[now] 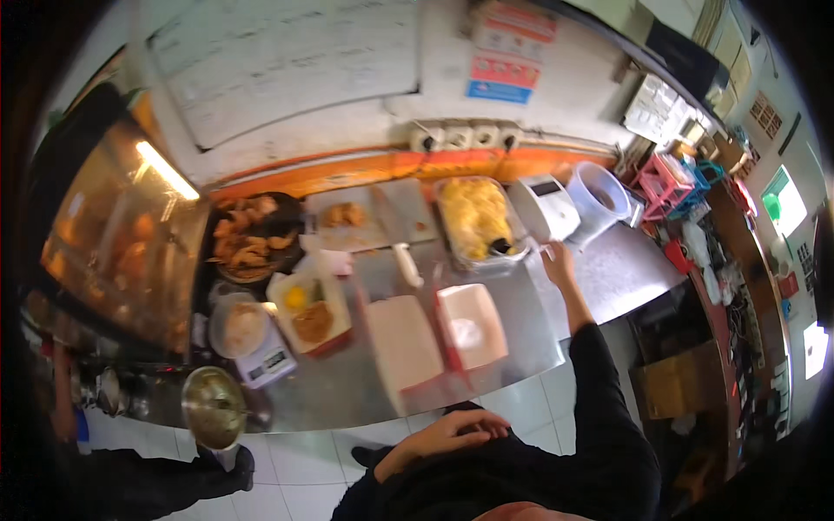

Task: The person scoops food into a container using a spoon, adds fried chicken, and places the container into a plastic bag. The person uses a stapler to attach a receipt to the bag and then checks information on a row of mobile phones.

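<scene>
Standing beyond right hand (559, 262): white device (549, 214)

A whiteboard (295, 65) hangs on the pale wall (569, 108), and the floor (300, 456) is white-tiled.

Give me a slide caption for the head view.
Right hand beside a tub of yellow food; left hand in front of a metal counter with two open boxes.

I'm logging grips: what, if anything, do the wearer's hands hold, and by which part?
The left hand shows nothing held. The right hand is near the white machine; blur hides whether it holds anything.
</scene>
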Tool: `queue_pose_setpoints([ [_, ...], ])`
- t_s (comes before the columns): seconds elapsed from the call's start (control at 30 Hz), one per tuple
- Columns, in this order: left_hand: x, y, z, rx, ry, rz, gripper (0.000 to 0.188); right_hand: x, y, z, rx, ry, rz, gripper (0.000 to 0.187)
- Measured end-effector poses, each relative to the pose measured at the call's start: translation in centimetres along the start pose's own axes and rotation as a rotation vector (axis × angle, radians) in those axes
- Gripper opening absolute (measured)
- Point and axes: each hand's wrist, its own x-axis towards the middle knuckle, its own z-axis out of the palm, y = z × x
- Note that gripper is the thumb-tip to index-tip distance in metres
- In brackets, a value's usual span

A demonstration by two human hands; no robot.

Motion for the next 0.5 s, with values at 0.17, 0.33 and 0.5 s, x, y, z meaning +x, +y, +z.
queue_pose_setpoints([
  [0.17,16.6,-5.2,0.9,0.413,0.317,0.011,0.029,6.0,3.1,3.2,-0.008,-0.164,-0.306,0.020],
  [0.33,23.0,-10.0,-3.7,0.884,1.033,-0.038,0.039,6.2,4.0,3.2,-0.191,-0.805,-0.595,0.021],
  [0.5,27.2,-9.9,-11.4,1.392,1.254,-0.410,0.059,6.3,3.9,3.7,-0.219,-0.718,-0.940,0.012],
])
